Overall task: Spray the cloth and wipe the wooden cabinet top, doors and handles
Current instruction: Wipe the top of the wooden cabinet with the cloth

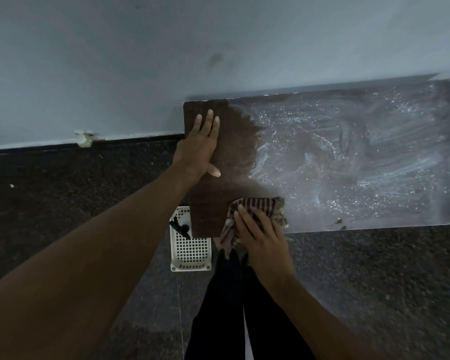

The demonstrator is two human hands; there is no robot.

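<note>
Above a white basket (pixel 191 252), left hand (pixel 199 149) lies flat, right hand (pixel 261 240) presses cloth (pixel 260 205) flat.

Left hand (pixel 202 145): flat on dark wooden cabinet top (pixel 348 162).
Right hand (pixel 257 235): presses striped cloth (pixel 255 211) at front edge.
Left of it: white plastic basket (pixel 191 252).

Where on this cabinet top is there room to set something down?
The smeared right stretch of the cabinet top, from the cloth to the right edge, is free. A small wiped patch lies between the left hand and the cloth. Crowded at front left, where the right hand presses the cloth.
</note>
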